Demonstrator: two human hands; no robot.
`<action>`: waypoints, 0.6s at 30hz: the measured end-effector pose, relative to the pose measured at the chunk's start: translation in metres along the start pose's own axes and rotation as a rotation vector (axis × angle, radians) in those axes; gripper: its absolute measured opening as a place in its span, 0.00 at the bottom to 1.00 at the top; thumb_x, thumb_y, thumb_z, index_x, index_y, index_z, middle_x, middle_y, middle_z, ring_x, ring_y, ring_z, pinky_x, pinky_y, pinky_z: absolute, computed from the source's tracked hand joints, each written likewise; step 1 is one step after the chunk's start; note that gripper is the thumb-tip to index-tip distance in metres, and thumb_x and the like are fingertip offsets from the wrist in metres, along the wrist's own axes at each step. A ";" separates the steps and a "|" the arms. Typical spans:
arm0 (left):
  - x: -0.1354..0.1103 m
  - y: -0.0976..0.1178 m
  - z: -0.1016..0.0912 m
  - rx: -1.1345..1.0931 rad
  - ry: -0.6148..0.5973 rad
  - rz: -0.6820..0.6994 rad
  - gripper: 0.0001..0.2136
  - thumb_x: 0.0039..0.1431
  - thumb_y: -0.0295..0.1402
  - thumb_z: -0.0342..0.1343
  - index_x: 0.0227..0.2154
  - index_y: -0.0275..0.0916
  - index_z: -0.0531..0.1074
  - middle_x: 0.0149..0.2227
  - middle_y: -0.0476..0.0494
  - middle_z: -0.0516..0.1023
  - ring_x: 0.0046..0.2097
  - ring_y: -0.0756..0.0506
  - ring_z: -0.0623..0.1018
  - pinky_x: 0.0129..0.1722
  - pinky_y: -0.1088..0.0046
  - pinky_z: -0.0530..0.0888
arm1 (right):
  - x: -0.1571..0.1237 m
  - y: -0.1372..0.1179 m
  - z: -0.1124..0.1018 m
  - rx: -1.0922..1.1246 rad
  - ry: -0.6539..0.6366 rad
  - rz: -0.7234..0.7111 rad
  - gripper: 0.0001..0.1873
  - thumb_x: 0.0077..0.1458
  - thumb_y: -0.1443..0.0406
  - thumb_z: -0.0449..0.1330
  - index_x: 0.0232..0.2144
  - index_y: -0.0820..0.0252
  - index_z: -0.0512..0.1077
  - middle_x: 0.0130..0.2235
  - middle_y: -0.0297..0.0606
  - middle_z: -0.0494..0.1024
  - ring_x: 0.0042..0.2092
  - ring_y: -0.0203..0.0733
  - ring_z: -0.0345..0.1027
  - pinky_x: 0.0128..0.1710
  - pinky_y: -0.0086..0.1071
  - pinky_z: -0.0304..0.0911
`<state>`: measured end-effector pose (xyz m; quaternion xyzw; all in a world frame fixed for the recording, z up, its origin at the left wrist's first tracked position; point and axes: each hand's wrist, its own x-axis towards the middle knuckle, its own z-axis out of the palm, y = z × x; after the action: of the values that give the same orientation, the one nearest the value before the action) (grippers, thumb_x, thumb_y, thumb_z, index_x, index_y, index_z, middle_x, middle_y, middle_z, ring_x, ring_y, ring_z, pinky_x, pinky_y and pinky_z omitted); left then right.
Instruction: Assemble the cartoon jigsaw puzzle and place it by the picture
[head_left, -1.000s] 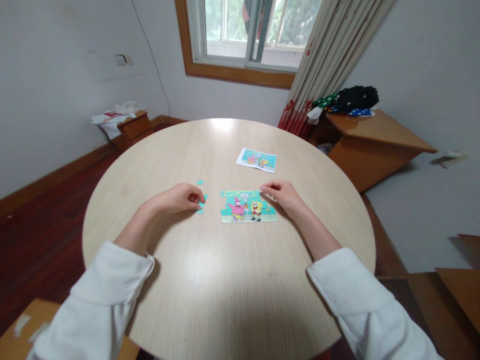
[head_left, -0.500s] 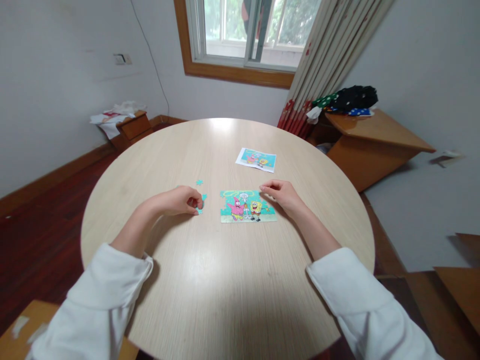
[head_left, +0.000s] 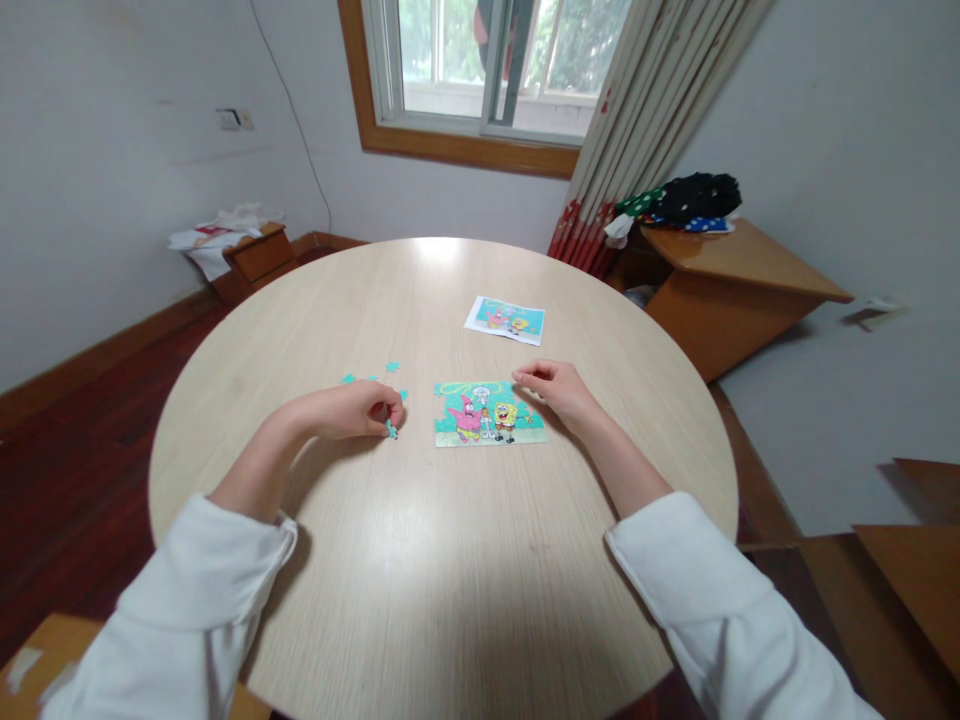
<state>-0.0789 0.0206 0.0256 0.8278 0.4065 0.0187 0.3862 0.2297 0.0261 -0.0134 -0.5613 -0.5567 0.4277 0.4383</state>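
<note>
A jigsaw puzzle (head_left: 487, 425) with cartoon figures on a teal ground lies partly joined on the table. To its left, my left hand (head_left: 352, 408) pinches a small teal puzzle piece (head_left: 392, 430) between thumb and finger, tilted up just at the table surface. My right hand (head_left: 559, 385) is at the puzzle's upper right corner, thumb and forefinger pressed together and touching or just over its edge. Whatever those fingertips may hold is hidden. Several loose teal pieces (head_left: 393, 367) lie beyond my left hand, some partly covered by it.
A printed picture (head_left: 510, 320) of the same cartoon scene lies behind the puzzle on the round wooden table (head_left: 450, 580). Clothes (head_left: 697, 200) rest on a wooden cabinet (head_left: 750, 255) at the right. Far left stands a small wooden stand (head_left: 259, 255) with white cloth.
My left hand has drawn slightly back, and the teal piece in its fingers now shows tilted up. More loose pieces have come into sight behind it. My right hand stays at the puzzle's corner.
</note>
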 end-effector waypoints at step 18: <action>0.016 -0.007 0.008 -0.596 0.489 -0.087 0.11 0.45 0.33 0.63 0.33 0.35 0.74 0.30 0.43 0.79 0.32 0.48 0.75 0.31 0.73 0.69 | -0.002 -0.001 0.001 0.030 0.002 0.010 0.15 0.35 0.56 0.67 0.23 0.61 0.74 0.26 0.34 0.74 0.29 0.36 0.64 0.33 0.33 0.60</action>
<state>-0.0700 0.0294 0.0103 0.6323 0.4982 0.3163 0.5020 0.2282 0.0241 -0.0132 -0.5580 -0.5469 0.4377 0.4449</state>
